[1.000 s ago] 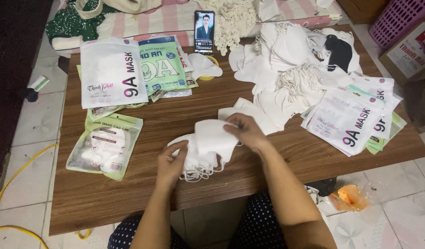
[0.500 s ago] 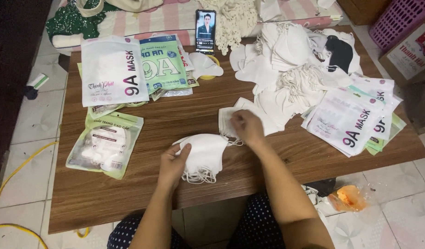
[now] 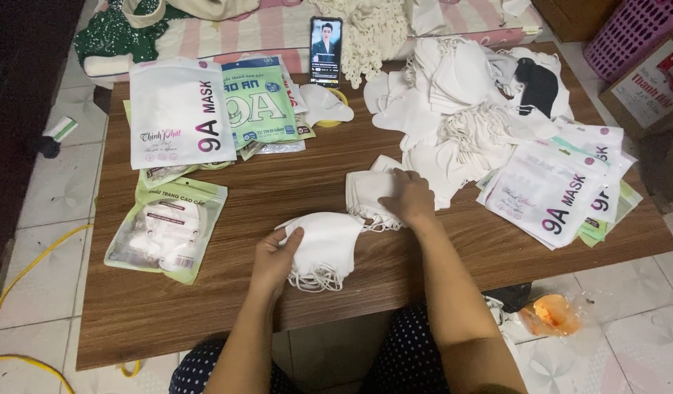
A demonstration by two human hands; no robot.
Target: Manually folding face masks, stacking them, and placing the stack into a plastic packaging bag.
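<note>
My left hand [image 3: 273, 257] grips a stack of folded white face masks [image 3: 324, 246] near the front of the brown wooden table [image 3: 205, 306], elastic loops hanging off its lower edge. My right hand [image 3: 409, 197] rests flat on a second small stack of white masks [image 3: 367, 191] just to the right and farther back. Beyond it lies a large loose pile of white masks [image 3: 460, 102] with one black mask [image 3: 539, 84] on top.
Printed white and green mask pouches [image 3: 205, 109] lie at the back left, a filled green pouch [image 3: 165, 230] at the left, more flat pouches [image 3: 555, 190] at the right. A phone [image 3: 325, 42] stands upright at the back. An orange bag [image 3: 550, 314] and yellow cable [image 3: 30, 270] lie on the tiled floor.
My right hand has left the stack held by my left hand and moved right and back onto the second small stack. The left hand's stack has come slightly nearer.
</note>
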